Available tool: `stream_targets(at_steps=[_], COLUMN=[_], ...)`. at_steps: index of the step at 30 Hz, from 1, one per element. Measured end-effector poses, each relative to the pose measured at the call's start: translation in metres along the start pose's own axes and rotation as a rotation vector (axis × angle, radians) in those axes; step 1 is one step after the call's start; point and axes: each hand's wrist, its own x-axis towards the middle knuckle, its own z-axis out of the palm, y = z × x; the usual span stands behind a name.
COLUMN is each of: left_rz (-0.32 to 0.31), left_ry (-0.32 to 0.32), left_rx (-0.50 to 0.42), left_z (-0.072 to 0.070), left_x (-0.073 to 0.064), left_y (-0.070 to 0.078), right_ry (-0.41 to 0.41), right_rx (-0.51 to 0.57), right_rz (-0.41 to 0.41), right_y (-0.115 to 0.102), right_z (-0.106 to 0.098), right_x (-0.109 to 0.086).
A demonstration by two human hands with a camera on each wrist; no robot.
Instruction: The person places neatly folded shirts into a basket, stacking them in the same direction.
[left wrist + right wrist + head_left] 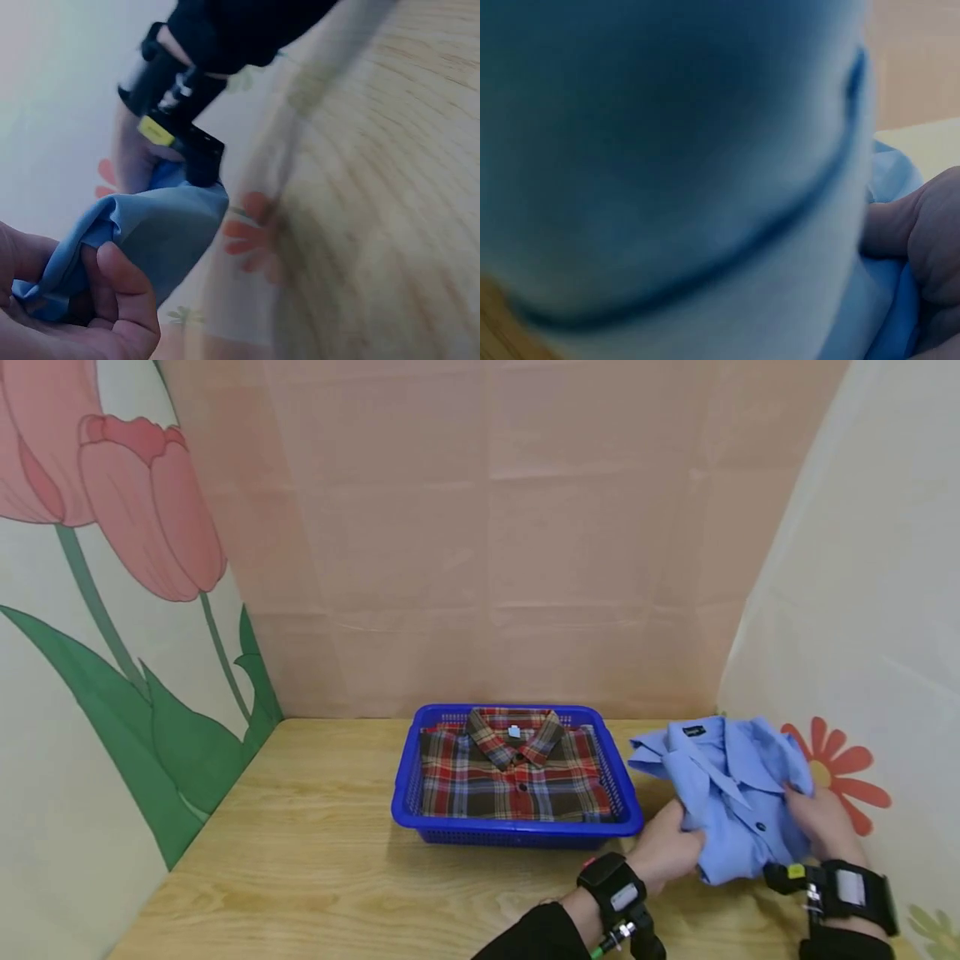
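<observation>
A light blue collared shirt with dark buttons is held up at the right side of the table, its collar toward the back. My left hand grips its left edge; the left wrist view shows the fingers curled round a fold of the cloth. On the opposite edge my right hand grips the shirt. Blue cloth fills most of the right wrist view, with part of the right hand at the side. A folded plaid shirt lies collar up in a blue basket, left of the hands.
The wooden table extends left of the basket. A pinkish sheet hangs behind it. White printed sheets stand on both sides, with tulips on the left and a red flower beside the right hand.
</observation>
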Motion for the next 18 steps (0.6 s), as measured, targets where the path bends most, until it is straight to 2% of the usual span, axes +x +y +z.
stream_targets(at_steps=[6, 11, 14, 18], left_rz=[0.013, 0.07, 0.088, 0.087], left_ry=[-0.026, -0.082, -0.082, -0.061], left_rx=[-0.026, -0.062, -0.052, -0.069], left_z=[-0.01, -0.027, -0.037, -0.051], left_x=[-0.005, -0.003, 0.0, 0.004], left_y=[0.02, 0.031, 0.035, 0.039], right_ry=[0.023, 0.028, 0.023, 0.008], right_rx=[0.005, 0.017, 0.046, 0.128], right_rz=[-0.046, -0.136, -0.182, -0.203], right_y=[-0.012, -0.022, -0.028, -0.037], right_z=[0.0, 0.003, 0.007, 0.012], right_x=[-0.002, -0.005, -0.007, -0.012])
